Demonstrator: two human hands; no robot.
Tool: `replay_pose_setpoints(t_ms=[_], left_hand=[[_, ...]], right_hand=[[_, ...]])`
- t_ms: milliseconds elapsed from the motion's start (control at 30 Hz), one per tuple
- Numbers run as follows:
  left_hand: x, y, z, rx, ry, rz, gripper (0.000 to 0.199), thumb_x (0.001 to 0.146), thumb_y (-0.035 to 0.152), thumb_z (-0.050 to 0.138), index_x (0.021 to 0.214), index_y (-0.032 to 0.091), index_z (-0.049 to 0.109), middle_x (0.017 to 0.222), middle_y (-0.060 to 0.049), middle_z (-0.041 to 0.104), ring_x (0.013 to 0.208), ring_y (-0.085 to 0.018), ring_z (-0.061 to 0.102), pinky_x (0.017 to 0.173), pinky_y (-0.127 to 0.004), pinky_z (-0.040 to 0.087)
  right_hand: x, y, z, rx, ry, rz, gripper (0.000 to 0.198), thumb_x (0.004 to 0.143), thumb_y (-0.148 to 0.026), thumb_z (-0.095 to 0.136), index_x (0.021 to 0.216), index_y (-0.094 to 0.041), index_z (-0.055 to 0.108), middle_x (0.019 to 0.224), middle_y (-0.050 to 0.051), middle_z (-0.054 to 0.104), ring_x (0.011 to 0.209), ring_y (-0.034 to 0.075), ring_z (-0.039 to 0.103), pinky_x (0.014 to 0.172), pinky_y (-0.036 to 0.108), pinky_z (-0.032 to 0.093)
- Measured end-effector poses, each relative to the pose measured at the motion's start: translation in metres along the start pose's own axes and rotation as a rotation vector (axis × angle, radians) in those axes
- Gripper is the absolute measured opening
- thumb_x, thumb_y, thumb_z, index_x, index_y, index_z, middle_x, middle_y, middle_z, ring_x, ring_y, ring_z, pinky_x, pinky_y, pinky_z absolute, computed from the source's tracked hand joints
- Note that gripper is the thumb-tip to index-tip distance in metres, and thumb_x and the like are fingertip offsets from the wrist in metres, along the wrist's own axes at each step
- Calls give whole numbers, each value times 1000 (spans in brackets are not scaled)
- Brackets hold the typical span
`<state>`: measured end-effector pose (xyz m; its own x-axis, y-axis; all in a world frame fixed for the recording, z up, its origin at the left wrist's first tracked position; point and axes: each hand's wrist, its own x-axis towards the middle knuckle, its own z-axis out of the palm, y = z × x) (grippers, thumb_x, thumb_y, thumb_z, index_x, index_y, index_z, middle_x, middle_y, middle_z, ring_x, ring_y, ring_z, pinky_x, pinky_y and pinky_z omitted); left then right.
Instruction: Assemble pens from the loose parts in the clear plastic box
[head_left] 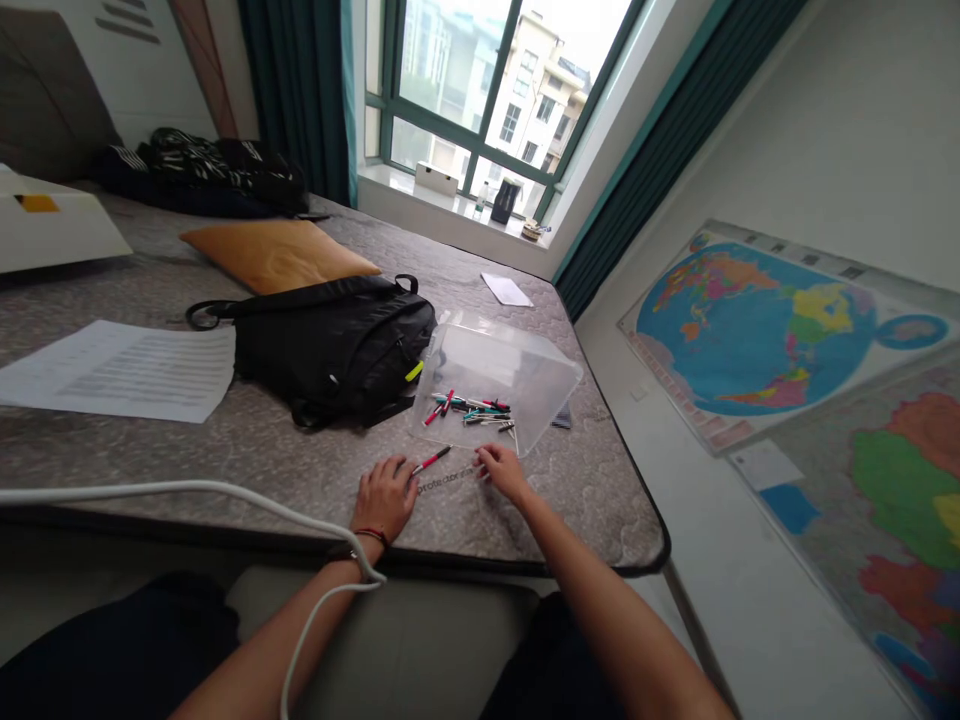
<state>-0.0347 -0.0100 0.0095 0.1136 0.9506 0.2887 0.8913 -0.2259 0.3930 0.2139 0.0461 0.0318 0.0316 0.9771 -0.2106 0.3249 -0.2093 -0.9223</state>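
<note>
A red pen with a black end (432, 460) lies low over the mattress, its near end at the fingertips of my left hand (385, 497). That hand rests on the mattress with its fingers closed on the pen. To its right, my right hand (499, 469) has thumb and fingers pinched together; anything between them is too small to make out. Just beyond both hands, a clear plastic bin (502, 345) lies on its side, open toward me. Inside it several red, teal and black pens (480, 412) lie in a loose pile.
A black backpack (337, 345) is left of the bin, with an orange envelope-like item (277, 252) behind it. Printed paper (142, 370) lies farther left. A white cable (225, 488) crosses over my left wrist. The mattress edge (600, 570) runs in front of me.
</note>
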Motion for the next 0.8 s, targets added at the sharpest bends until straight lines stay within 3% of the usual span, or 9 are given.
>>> replay_pose_setpoints(t_ms=[133,200,267,300,533,800], left_hand=[[1,-1,2,-21,-5,-12,23,92,30,51,109,29,66,124,-8,62,117,-27,51,95,-43,40],[1,-1,2,-34,-18,-24,23,93,29,50,110,28,66,125,-8,61,119,-27,50,96,-43,40],[2,0,1,-40,-38,-35,25,94,28,49,112,28,66,127,-8,61,121,-27,50,97,-43,39],[2,0,0,-42,-48,-39,25,94,28,48,112,28,65,127,-8,61,121,-28,49,97,-44,39],[3,1,-1,-47,-66,-49,26,94,24,47,113,27,64,129,-8,60,122,-28,48,98,-44,37],[2,1,0,-51,-62,-58,27,94,25,46,113,27,65,128,-9,60,122,-28,47,99,-45,36]], right_hand=[[46,-25,-12,-260,69,-79,20,87,-37,57,85,-19,66,74,3,70,53,14,63,50,24,47],[67,-38,-15,-542,97,-121,18,90,-27,53,94,-18,68,82,4,72,61,14,66,61,25,49],[87,-50,-15,-946,40,-176,21,91,-23,52,102,-19,68,95,7,73,78,16,69,73,26,49],[97,-54,-13,-1017,12,-174,21,88,-21,55,103,-19,70,98,9,73,86,19,69,76,27,49],[148,-70,4,-1258,-219,-228,21,84,-14,58,97,-16,74,110,17,70,100,26,65,82,29,46],[159,-91,8,-1427,-470,-352,18,81,-11,64,93,-18,75,107,13,71,98,23,65,84,27,43]])
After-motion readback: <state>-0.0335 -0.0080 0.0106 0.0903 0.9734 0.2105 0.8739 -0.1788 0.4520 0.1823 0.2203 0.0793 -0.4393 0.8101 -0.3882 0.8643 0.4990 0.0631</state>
